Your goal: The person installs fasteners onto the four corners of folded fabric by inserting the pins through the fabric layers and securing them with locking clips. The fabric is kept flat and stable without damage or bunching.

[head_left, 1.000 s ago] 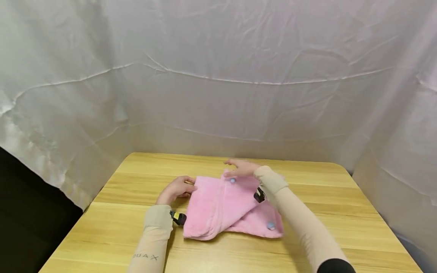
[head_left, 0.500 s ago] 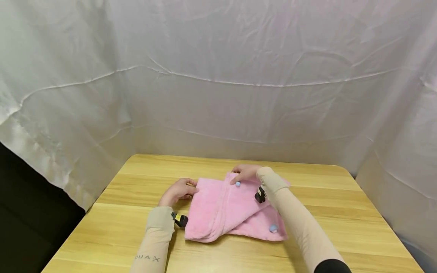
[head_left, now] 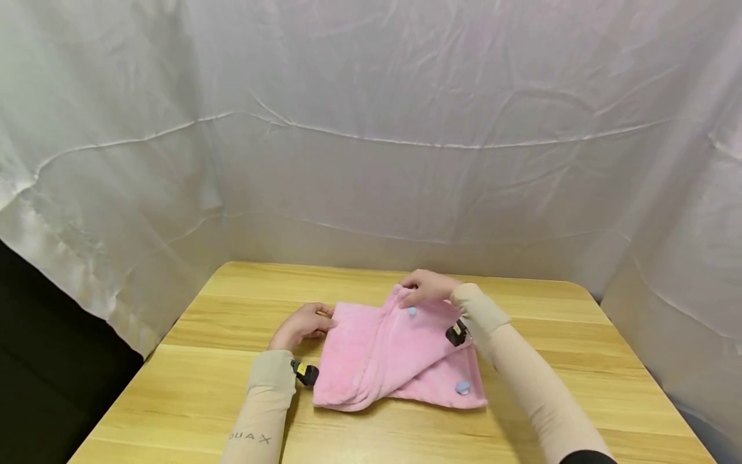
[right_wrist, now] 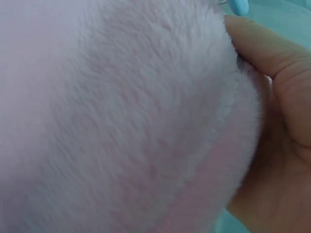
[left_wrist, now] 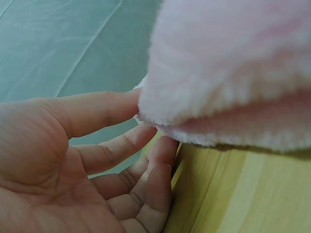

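A pink plush towel (head_left: 359, 354) lies folded on the table, its right part crossing over a lower layer. One light blue button (head_left: 412, 311) shows near its top edge, another button (head_left: 462, 387) at the lower right corner. My left hand (head_left: 301, 327) pinches the upper left edge; in the left wrist view the towel's layered edge (left_wrist: 209, 63) meets the fingertips of that hand (left_wrist: 97, 165). With thumb in front and fingers behind, my right hand (head_left: 431, 287) grips the raised top edge by the upper button. Its fingertips are hidden behind the fabric (right_wrist: 146, 97) in the right wrist view.
The light wooden table (head_left: 551, 361) has rounded back corners. A pale satin curtain (head_left: 371, 187) hangs behind it and along both sides. Small black cameras sit on both wrists, the right-hand camera (head_left: 456, 332) close over the towel.
My right hand has come down from hovering with spread fingers, taken hold of the towel's top edge, and shifted slightly right and up, raising that edge. My left hand stays at the left edge.
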`<move>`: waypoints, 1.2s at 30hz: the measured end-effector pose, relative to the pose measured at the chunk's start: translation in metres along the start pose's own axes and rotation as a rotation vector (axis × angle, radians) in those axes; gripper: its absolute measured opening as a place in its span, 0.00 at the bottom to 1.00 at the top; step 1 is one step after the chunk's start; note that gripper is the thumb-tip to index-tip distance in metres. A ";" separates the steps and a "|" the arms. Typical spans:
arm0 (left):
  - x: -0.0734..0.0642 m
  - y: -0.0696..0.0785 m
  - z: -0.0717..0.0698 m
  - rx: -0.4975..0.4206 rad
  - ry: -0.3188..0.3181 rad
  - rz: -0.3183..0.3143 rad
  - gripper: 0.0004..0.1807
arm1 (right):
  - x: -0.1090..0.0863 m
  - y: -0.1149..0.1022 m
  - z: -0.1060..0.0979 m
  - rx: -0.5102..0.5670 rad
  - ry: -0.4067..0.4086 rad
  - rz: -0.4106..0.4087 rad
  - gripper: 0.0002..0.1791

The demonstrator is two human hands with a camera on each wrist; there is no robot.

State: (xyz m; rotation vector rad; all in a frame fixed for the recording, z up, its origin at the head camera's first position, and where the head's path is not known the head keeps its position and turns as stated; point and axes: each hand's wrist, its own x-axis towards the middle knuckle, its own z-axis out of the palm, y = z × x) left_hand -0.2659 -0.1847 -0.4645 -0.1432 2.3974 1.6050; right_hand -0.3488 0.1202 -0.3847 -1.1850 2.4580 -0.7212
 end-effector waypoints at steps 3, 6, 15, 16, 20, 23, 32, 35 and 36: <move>0.001 0.001 0.001 0.011 0.002 -0.008 0.20 | -0.022 -0.006 -0.009 -0.015 0.045 -0.044 0.11; 0.001 0.002 0.001 0.008 -0.011 -0.008 0.21 | -0.051 -0.010 -0.014 -0.010 0.079 -0.103 0.09; -0.004 0.005 0.002 0.009 -0.045 0.028 0.21 | -0.147 -0.016 0.004 0.069 0.109 -0.245 0.08; -0.004 0.006 0.002 0.004 -0.039 0.021 0.21 | -0.156 -0.016 0.009 0.078 0.099 -0.254 0.10; -0.001 0.004 0.004 0.012 -0.011 0.002 0.21 | -0.187 -0.012 0.031 0.057 0.059 -0.301 0.13; -0.001 0.004 0.005 0.014 -0.008 0.002 0.21 | -0.203 -0.008 0.045 -0.002 0.054 -0.329 0.13; -0.001 0.004 0.007 0.000 -0.015 0.000 0.21 | -0.223 -0.006 0.061 -0.001 -0.044 -0.232 0.13; 0.000 0.005 0.007 0.000 -0.012 0.000 0.21 | -0.224 -0.008 0.061 0.022 -0.058 -0.223 0.14; 0.000 0.005 0.007 0.004 -0.014 0.002 0.21 | -0.224 -0.009 0.060 0.023 -0.060 -0.226 0.15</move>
